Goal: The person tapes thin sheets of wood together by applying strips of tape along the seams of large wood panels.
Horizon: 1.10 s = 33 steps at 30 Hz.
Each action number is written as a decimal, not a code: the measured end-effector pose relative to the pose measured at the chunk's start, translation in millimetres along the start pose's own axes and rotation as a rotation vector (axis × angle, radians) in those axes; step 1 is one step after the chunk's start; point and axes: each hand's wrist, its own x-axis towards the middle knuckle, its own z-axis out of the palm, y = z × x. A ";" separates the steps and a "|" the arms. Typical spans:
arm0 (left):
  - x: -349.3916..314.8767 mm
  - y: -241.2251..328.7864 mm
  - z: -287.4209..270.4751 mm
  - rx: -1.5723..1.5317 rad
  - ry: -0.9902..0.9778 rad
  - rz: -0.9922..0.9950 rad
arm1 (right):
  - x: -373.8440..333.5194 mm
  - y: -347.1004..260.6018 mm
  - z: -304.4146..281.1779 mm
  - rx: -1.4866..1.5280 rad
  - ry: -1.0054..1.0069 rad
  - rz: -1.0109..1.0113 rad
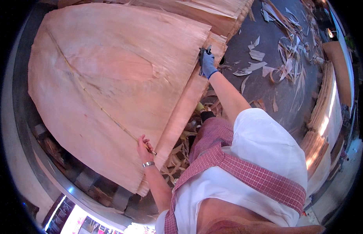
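Across the sheet (130, 95) runs a thin yellowish stick (99, 104), slanting from the sheet's far left part to its near edge, the long one facing the wearer. Near the lower end of that edge, the bare left hand (145, 148) is closed around the stick close to its near end. A short dark tip pokes out of the grip beyond the sheet's edge; nearly all the rest stretches from the fingers back over the sheet. Its far end blends with a dark streak in the wood, so where it stops cannot be told, nor how much of it touches the sheet.

Near the upper end of the same edge, the gloved right hand (208, 65) is wrapped around a dark tool (201, 60), whose kind is unclear. Lower layers (189, 102) jut out from under the sheet here. Right of the sheet, pale scraps (257, 55) litter the floor (285, 117).
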 end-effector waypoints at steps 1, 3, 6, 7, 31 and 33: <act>0.0 -0.5 -0.8 0.000 -0.009 0.010 | -12.0 -13.9 0.2 0.065 -0.040 0.017; 3.8 -2.8 -5.3 -0.001 -0.028 0.009 | -23.3 -31.9 1.6 0.061 -0.089 0.040; -3.2 1.7 5.6 -0.010 0.031 0.051 | -23.8 -42.7 -5.2 -0.130 -0.126 0.055; -6.6 2.5 9.4 -0.012 0.067 0.071 | -17.7 -40.4 -9.0 -0.183 -0.150 0.065; -17.9 -59.2 -44.7 -0.232 0.087 -0.018 | 29.9 5.6 -9.9 -0.307 -0.280 -0.241; -7.8 -132.8 -69.9 0.046 0.375 0.467 | -25.1 16.6 -8.3 -0.257 -0.377 -0.241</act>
